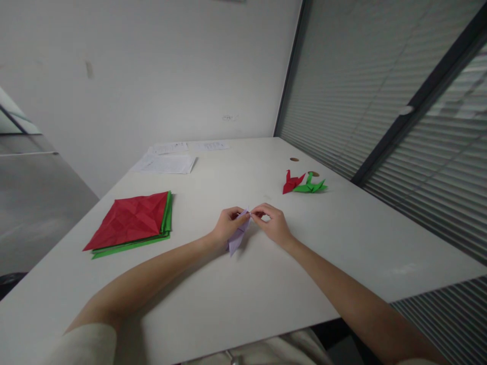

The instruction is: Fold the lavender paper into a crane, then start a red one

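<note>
A folded piece of lavender origami paper is held just above the middle of the white table. My left hand is closed on its body, thumb on top, and a pointed end hangs down toward me. With thumb and index finger, my right hand pinches the upper tip of the same paper. The fingers hide part of the folds there. Farther back on the right, a red paper crane and a green paper crane stand side by side, touching or nearly so.
To the left lies a stack of creased paper, a red sheet on top and green sheets beneath. Printed papers lie at the table's far left. Two round holes are near the right edge, beside a window with blinds.
</note>
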{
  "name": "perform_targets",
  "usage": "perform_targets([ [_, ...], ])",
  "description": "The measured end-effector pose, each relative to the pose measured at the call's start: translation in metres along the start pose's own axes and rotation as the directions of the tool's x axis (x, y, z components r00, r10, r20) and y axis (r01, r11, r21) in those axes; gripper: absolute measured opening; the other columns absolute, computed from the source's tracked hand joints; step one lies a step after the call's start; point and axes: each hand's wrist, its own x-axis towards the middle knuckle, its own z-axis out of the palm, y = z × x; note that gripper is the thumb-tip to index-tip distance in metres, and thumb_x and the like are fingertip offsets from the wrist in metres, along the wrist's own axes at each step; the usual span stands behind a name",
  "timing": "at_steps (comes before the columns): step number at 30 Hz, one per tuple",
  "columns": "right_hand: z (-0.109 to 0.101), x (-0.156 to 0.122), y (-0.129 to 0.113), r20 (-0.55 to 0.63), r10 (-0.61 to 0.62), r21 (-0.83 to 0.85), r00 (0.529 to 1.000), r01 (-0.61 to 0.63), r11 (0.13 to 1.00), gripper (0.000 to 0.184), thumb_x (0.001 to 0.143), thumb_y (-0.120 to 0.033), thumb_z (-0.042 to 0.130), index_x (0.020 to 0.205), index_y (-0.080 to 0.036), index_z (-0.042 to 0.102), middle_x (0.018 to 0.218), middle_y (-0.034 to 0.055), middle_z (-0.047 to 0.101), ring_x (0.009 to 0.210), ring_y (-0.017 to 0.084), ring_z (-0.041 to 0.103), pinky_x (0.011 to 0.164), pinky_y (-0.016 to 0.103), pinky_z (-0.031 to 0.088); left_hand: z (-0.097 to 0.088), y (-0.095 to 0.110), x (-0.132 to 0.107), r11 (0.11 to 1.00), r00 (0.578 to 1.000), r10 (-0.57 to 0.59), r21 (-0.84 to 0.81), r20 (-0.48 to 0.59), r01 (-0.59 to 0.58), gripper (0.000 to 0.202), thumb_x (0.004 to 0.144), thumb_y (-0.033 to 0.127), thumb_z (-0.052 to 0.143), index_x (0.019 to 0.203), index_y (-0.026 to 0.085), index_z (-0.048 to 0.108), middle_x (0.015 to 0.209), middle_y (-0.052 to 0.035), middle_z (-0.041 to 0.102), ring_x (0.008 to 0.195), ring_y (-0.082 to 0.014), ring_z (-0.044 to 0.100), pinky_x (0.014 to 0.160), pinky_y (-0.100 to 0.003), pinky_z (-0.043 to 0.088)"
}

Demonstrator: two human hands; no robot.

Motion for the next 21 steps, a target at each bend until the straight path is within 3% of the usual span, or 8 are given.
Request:
perform_targets([
  [12,0.005,-0.0027,0.0031,-0.039,0.087,0.107,0.995,-0.082,0.991,0.004,0.081,-0.022,0.062,0.08,-0.02,0.065,0.077,0.0031,0.063,0.069,0.015,0.061,0.065,0.028,0.052,0.0017,0.0077,-0.0051,0.999,0.999,0.017,0.028,-0.044,-0.015,0.036,0.066,0.048,0.075,0.075,0.013,0.071,0.067,-0.0029,0.064,0.062,-0.012,0.05,0.06,-0.025,0.035],
  [21,0.0023,-0.0001,-0.0014,-0.04,0.042,0.127,0.998,-0.036,0.991,0.009,0.082,-0.024,0.062,0.078,-0.02,0.068,0.076,0.0047,0.064,0.071,0.016,0.06,0.061,0.028,0.049,0.0027,0.0082,-0.0051,0.999,0.998,0.043,0.005,-0.041,-0.043,0.033,0.068,0.046,0.074,0.076,0.013,0.072,0.068,-0.0028,0.064,0.063,-0.0118,0.049,0.061,-0.025,0.035],
])
